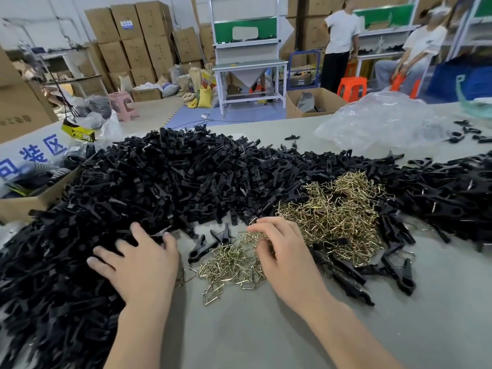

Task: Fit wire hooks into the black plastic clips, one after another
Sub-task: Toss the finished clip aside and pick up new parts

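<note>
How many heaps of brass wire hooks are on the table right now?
2. The larger heap lies right of centre against the black clips; the smaller heap lies nearer, between left hand and right hand, which reaches into it. Loose hooks may be buried under clips.

White sign [29, 155] — blue characters "装区" — rest cut off

The clips [170, 182] are black plastic and look dull, not shiny. The wire hooks [338, 209] are thin metal, gold-coloured and shiny. The tabletop [253, 328] is grey, smooth and matt. A clear plastic bag [380, 121] looks crinkly and glossy.
</note>
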{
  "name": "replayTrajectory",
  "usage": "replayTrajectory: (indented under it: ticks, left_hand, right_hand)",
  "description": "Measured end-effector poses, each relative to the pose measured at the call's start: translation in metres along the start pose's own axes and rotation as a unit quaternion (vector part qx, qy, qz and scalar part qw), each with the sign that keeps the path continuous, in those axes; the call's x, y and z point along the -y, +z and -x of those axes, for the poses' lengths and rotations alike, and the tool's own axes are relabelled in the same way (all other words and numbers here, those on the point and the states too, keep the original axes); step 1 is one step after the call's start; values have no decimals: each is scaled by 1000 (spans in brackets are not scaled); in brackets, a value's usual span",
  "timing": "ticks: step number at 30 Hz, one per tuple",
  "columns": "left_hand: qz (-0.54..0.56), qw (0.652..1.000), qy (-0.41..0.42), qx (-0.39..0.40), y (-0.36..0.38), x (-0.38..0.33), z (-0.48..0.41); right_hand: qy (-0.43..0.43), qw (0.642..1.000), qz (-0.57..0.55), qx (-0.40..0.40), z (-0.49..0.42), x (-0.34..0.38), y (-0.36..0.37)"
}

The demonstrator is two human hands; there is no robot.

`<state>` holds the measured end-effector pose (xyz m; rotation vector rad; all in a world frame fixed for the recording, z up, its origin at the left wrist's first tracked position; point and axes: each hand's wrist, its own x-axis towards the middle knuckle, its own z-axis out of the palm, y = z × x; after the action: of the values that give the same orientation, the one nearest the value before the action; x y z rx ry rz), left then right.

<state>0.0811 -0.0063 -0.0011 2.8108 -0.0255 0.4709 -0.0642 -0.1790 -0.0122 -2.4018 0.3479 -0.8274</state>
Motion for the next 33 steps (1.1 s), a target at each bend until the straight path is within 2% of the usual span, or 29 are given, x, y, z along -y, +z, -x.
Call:
replayTrajectory:
  ticks: [7, 15, 22, 27, 31, 33]
  left_hand:
    - [1, 993, 115, 13, -5, -12, 7]
    - [81, 982, 154, 69, -2, -16, 6]
    - [211, 963, 166, 6, -4, -20, 10]
    - [323, 921, 203, -76, -18, -29, 13]
    - [256, 950, 175, -32, -12, -30, 19]
    - [255, 953, 157, -33, -11, -29, 19]
  right_hand:
    - [-4, 1000, -4, -5, 0, 0, 2]
    - [-4, 1000, -12, -12, 0, 2, 0]
    - [-4, 1000, -17, -19, 1, 5, -3]
    - [0, 999, -25, -32, 0, 6, -4]
    - [7, 999, -36, -35, 0, 7, -7]
    - [11, 998, -42, -37, 0, 7, -8]
